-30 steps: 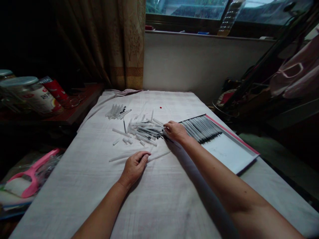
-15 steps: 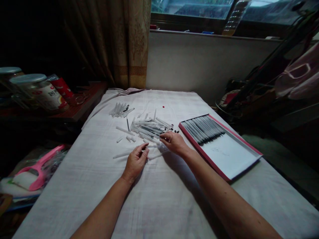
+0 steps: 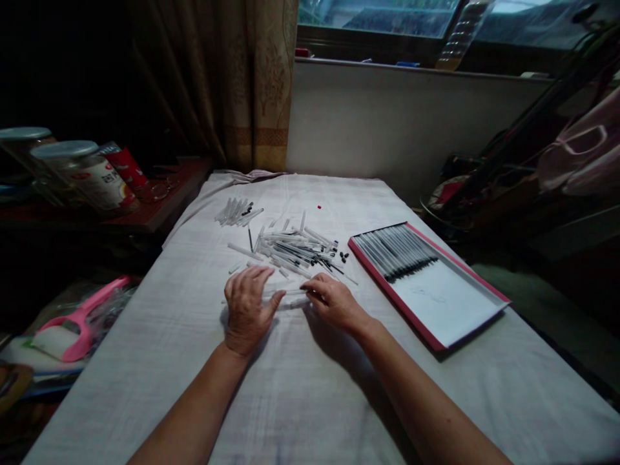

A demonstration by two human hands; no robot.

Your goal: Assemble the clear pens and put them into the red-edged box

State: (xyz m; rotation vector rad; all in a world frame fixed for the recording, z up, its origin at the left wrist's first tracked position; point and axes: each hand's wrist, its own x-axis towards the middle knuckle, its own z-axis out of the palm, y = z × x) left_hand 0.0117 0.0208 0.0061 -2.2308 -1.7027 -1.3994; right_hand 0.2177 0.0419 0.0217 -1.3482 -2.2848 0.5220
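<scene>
In the middle of the table, my right hand [image 3: 336, 303] pinches a clear pen barrel [image 3: 290, 293] near its dark end. To its left, my left hand [image 3: 247, 307] reaches over the cloth, thumb and fingers apart around the barrel's other side. Whether it touches the barrel, I cannot tell. Just beyond both hands lies a loose pile of clear barrels and dark ink refills [image 3: 295, 248]. Several small black pieces [image 3: 343, 257] lie at the pile's right. A pink-rimmed box lid [image 3: 411, 323] on the right holds a row of pens [image 3: 394, 248] with black ends.
A smaller heap of clear pen parts [image 3: 237, 212] lies far left on the white tablecloth [image 3: 290, 400]. A tiny red piece [image 3: 319, 207] lies near the back. Lidded jars [image 3: 92, 181] stand on a wooden side table. Pink scissors [image 3: 80, 323] rest low at left.
My left hand has moved left and its fingers have spread. My right hand has drawn back from the pile toward me, now with a pen barrel in its fingers.
</scene>
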